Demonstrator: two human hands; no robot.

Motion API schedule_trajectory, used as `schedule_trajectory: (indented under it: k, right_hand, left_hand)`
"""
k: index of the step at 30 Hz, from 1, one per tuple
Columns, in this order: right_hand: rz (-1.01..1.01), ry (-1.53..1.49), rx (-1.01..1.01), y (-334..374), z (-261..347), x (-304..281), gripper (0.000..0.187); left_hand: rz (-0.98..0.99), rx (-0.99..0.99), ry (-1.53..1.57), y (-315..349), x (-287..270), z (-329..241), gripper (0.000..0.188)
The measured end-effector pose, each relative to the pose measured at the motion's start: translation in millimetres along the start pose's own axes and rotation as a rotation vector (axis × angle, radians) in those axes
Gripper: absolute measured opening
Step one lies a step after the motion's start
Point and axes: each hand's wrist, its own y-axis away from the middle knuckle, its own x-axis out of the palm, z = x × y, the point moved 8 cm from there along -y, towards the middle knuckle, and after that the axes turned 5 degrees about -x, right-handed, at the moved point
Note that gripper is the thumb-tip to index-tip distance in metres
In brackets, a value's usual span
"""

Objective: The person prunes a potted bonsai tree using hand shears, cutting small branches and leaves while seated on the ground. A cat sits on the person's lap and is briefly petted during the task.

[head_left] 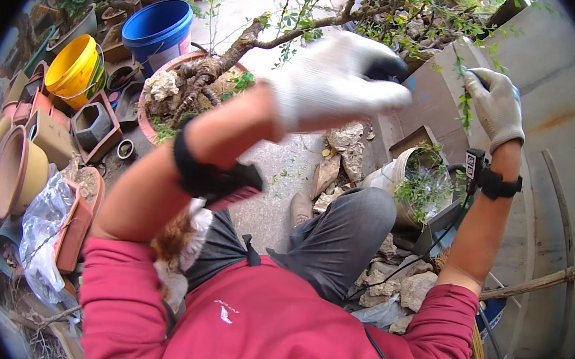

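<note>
A bonsai-like tree (226,61) with a thick, leaning trunk grows from a round terracotta pot (146,110) ahead of me. Its long branch reaches to the right, bearing small green leaves. My left hand (343,84), in a white glove with dark fingers and slightly blurred, is raised in front of that branch. Its fingers are apart and I see nothing in them. On the right, my gloved right hand (497,109) is closed, its fingertips against a hanging leafy twig (465,103). What lies inside its grip is hidden.
A white bucket (389,176) of green clippings (423,187) stands at my right knee, beside rocks (416,290). Blue (156,29) and yellow (74,66) buckets and stacked pots (20,172) crowd the left. A brown-and-white furry animal (179,245) is beside my left arm. A board wall (556,88) rises right.
</note>
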Motion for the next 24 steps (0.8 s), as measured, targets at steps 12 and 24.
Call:
schedule_trajectory:
  k: [12, 24]
  right_hand:
    - [0.349, -0.704, -0.104, -28, -16, 26, 0.044]
    - [0.448, -1.094, -0.163, -70, -12, 48, 0.052]
  left_hand:
    - [-0.014, -0.736, 0.452, 162, -132, 242, 0.051]
    - [0.089, -0.594, 0.884, 168, -66, 281, 0.050]
